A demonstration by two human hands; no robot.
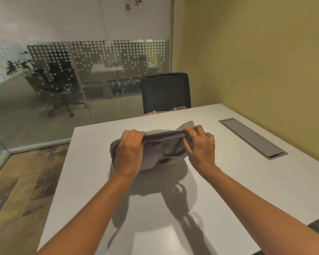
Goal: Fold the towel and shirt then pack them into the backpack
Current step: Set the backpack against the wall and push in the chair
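A grey backpack point(160, 153) is held up above the middle of the white table point(228, 190), throwing a shadow on the tabletop below it. My left hand point(130, 150) grips the left part of its upper edge. My right hand point(201, 144), with a gold ring on one finger, grips the right end of that same edge. A dark zipper pull hangs at the backpack's left side. No towel or shirt shows in this view.
A black office chair point(166, 91) stands at the table's far edge, with a pink strap point(166, 110) lying on its seat. A grey cable hatch point(252, 138) is set into the table at the right. A glass partition is on the left and a yellow wall on the right.
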